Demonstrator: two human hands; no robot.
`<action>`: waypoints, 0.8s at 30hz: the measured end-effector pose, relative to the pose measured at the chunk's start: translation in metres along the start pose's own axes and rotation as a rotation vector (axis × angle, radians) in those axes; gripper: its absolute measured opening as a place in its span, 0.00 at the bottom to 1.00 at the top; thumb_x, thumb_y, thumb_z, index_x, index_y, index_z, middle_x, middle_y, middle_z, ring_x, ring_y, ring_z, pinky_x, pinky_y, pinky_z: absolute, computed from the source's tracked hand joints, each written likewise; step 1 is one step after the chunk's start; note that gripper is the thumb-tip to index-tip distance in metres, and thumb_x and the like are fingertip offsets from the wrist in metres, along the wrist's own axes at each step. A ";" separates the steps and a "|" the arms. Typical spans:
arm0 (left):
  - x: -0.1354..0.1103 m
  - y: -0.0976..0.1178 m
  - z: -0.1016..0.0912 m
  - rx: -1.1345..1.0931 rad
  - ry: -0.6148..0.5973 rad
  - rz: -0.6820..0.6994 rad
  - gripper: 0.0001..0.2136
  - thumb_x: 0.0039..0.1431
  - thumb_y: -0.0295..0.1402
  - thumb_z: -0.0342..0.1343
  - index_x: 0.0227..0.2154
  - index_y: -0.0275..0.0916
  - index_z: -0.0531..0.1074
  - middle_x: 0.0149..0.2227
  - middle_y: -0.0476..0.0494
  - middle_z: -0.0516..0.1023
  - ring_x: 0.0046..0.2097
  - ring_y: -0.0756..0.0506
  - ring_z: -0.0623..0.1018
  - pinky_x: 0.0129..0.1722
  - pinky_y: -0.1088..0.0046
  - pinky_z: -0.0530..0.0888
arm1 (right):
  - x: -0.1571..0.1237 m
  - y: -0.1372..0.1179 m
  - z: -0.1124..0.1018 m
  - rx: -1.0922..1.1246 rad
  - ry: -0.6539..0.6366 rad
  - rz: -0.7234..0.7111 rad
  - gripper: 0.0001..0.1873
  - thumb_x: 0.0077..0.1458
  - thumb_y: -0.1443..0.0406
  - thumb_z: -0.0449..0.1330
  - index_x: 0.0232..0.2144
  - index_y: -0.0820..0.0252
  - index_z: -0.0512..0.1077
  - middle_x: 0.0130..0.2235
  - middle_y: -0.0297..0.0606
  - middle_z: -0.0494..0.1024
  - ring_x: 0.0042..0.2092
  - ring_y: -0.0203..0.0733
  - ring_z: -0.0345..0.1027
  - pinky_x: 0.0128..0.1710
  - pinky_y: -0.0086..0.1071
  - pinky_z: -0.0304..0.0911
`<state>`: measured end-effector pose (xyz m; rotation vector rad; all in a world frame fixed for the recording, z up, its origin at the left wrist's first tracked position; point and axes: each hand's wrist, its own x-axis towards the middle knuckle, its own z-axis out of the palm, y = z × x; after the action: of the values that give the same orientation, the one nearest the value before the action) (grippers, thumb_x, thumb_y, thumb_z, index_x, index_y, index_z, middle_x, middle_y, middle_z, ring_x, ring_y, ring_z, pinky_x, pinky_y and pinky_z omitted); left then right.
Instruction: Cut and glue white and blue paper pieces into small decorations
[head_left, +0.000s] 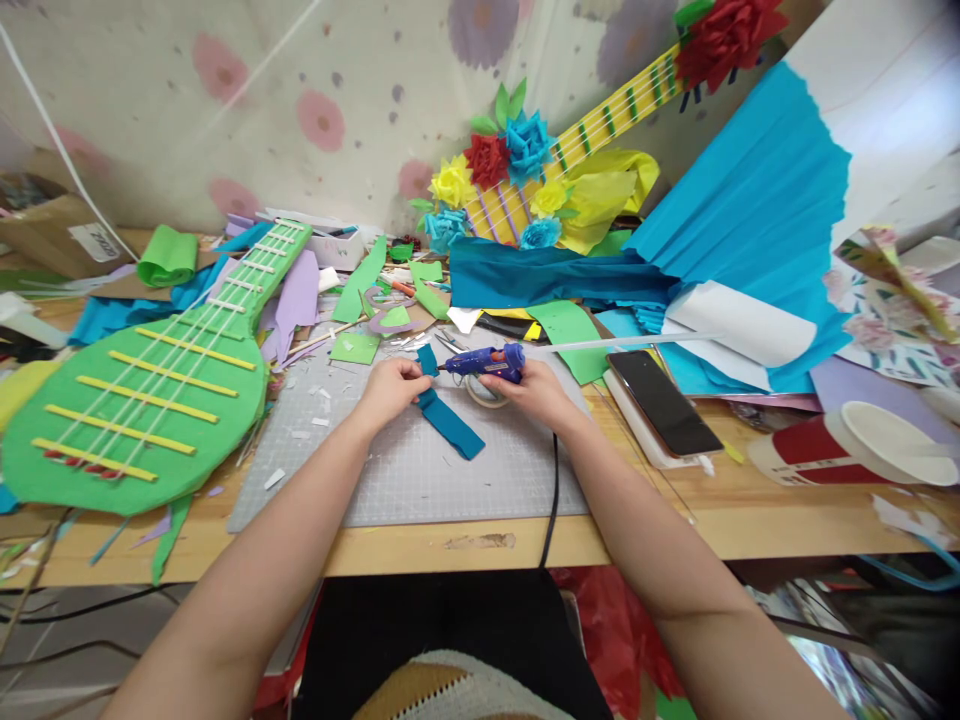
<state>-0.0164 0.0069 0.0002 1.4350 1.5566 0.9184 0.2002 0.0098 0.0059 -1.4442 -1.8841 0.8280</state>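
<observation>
My right hand (pixel 534 388) is wrapped round a blue hot glue gun (pixel 484 363), its nozzle pointing left. A long white glue stick (pixel 622 343) sticks out of its back end. Between the fingers of my left hand (pixel 394 390) is pinched a strip of dark blue crepe paper (pixel 454 427), whose lower end hangs down to the right over the mat. The nozzle is right beside the strip's upper part; whether it touches I cannot tell. Partly behind the glue gun and my right hand lies a roll of tape (pixel 486 396).
A grey cutting mat (pixel 300 470) with paper scraps lies on the wooden table (pixel 465 545). At left rests a green paper lute (pixel 150 400); behind stands a flower-decked yellow guitar (pixel 600 125). A phone (pixel 664 400) and a paper cup (pixel 840 445) are at right. A black cord (pixel 553 500) crosses the table edge.
</observation>
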 end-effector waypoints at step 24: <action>0.001 0.001 0.000 -0.062 0.006 -0.029 0.09 0.37 0.35 0.59 0.15 0.37 0.64 0.14 0.55 0.64 0.17 0.54 0.65 0.19 0.78 0.62 | -0.001 -0.002 -0.007 -0.053 0.064 -0.009 0.21 0.44 0.51 0.60 0.36 0.58 0.75 0.35 0.36 0.78 0.37 0.43 0.70 0.37 0.33 0.63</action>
<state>-0.0163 0.0077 0.0013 1.3639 1.5369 0.9464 0.2049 0.0088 0.0120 -1.4759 -1.8759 0.7248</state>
